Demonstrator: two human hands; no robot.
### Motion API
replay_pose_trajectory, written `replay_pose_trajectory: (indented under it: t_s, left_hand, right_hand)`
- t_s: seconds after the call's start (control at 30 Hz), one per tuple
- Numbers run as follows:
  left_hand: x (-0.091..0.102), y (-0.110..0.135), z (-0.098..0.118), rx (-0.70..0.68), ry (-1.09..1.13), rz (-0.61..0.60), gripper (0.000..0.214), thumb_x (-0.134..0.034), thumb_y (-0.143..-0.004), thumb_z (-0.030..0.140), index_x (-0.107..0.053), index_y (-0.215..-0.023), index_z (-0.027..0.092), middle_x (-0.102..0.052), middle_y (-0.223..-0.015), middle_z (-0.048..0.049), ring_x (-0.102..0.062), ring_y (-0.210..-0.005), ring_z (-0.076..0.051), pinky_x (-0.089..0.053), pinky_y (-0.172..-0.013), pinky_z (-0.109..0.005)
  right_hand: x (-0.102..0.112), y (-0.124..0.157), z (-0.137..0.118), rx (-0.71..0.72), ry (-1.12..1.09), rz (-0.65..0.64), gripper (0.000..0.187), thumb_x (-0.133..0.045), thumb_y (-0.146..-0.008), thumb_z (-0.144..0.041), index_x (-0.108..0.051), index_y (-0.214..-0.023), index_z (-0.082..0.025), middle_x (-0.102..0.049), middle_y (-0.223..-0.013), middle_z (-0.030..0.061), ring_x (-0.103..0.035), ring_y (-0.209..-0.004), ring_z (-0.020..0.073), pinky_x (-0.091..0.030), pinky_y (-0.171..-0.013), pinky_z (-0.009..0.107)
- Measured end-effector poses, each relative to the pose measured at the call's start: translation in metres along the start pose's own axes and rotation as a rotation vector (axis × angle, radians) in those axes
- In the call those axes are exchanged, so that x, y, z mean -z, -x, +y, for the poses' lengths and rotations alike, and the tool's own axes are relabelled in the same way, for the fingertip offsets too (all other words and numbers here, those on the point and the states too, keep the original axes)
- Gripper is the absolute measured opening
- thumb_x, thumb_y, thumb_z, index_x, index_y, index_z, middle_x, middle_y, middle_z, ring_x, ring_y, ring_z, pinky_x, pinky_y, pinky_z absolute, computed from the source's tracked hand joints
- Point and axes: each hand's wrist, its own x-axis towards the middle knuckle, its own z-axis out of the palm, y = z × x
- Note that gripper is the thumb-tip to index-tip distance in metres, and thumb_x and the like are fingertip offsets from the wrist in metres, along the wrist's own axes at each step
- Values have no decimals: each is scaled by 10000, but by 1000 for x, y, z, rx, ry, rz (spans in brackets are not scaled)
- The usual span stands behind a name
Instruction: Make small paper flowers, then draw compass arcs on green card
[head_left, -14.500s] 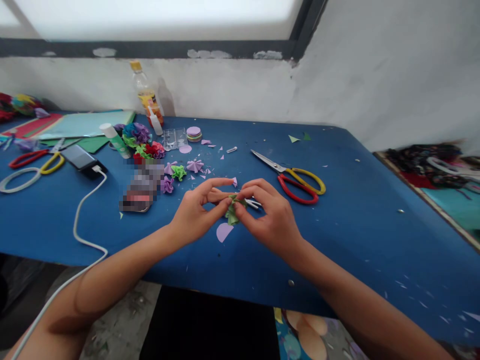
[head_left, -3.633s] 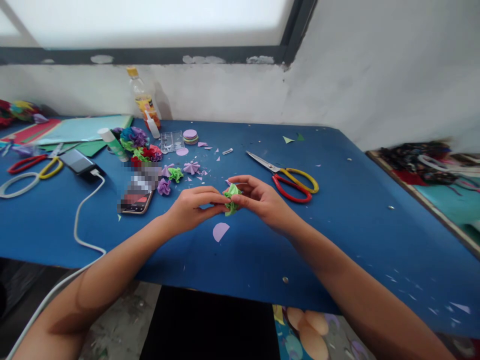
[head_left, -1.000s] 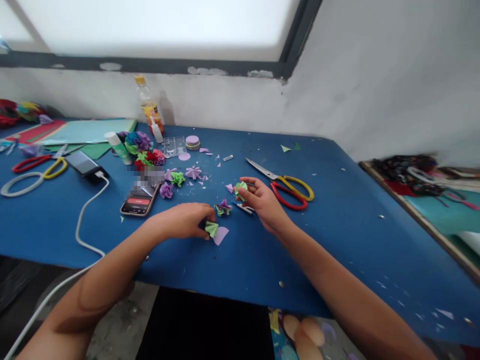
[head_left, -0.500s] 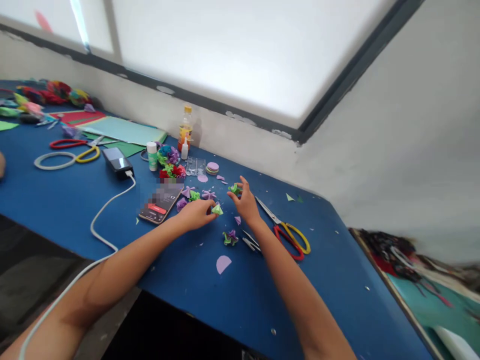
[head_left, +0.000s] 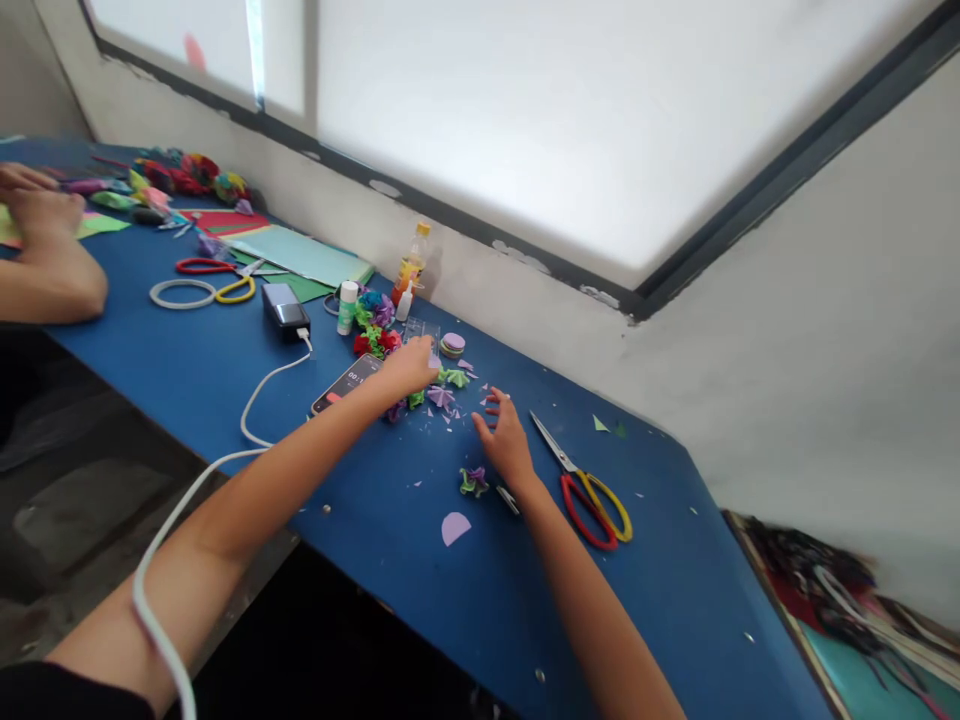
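My left hand (head_left: 409, 368) reaches over the cluster of folded paper flowers, its fingers closed at a lilac paper circle (head_left: 434, 362). Just past its fingertips lies a green folded paper piece (head_left: 457, 378), and nearer me a lilac one (head_left: 441, 397). My right hand (head_left: 504, 438) hovers low above the table, fingers apart and holding nothing. Beside its wrist rest a green-and-purple paper flower (head_left: 474, 482) and small metal tweezers (head_left: 508, 499), partly covered by the forearm. A lilac paper piece with a straight edge (head_left: 455, 528) lies closer to me.
Large scissors (head_left: 592, 505) lie right of my right hand. Behind my left hand stand a glue stick (head_left: 347, 308), a small white bottle (head_left: 405, 301) and a drink bottle (head_left: 412, 265). A phone (head_left: 346, 386) and a cabled power bank (head_left: 285, 312) lie left. Another person's arm (head_left: 56, 265) rests far left.
The green folded pieces have left both hands and now lie on the table. My left hand has moved farther back to the lilac circle; my right hand has opened. The view has swung left.
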Motion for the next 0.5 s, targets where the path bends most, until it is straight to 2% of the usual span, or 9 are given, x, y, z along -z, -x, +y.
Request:
replay_pose_trajectory:
  t_s: [0.1, 0.2, 0.27, 0.37, 0.5]
  left_hand:
    - [13, 13, -8, 49, -139, -111, 347, -599, -820, 362, -638, -1089, 146, -650, -1174, -150, -604, -1103, -298, -476, -907, -360]
    - [17, 28, -11, 101, -261, -167, 352, -641, -775, 424, -676, -995, 151, -670, -1128, -176, -625, -1061, -331, -500, -844, -380]
    - [16, 36, -11, 88, -313, -183, 401, -649, -755, 478, -681, -988, 154, -672, -1122, -181, -630, -1043, -336, -508, -816, -378]
    - [13, 43, -8, 46, -377, -205, 398, -709, -696, 465, -689, -966, 173, -686, -1095, -162, -638, -1023, -319, -510, -792, -346]
    - [9, 45, -6, 5, -433, -215, 372, -757, -655, 348, -695, -977, 172, -678, -1117, -168, -632, -1040, -318, -509, -782, -326]
  right_hand:
    - [-10, -6, -12, 47, 15, -87, 493, -536, -830, -251, -468, -1310, -163, -510, -1338, 168, -531, -1193, 267, -417, -1015, 464]
    - [-19, -20, -28, 79, 35, -180, 578, -632, -756, -175, -482, -1313, -149, -465, -1408, 160, -416, -1324, 265, -325, -1101, 423]
    - [-24, -30, -37, 61, 40, -235, 581, -678, -711, -145, -528, -1272, -148, -529, -1347, 166, -472, -1274, 287, -345, -1078, 434]
    - [-25, -39, -45, 12, 6, -265, 454, -674, -698, -108, -615, -1145, -158, -618, -1219, 155, -542, -1184, 298, -362, -1047, 452]
    - [-6, -23, -48, -56, -154, -199, 427, -624, -772, -207, -576, -1196, -179, -620, -1185, 123, -553, -1126, 257, -360, -1032, 442]
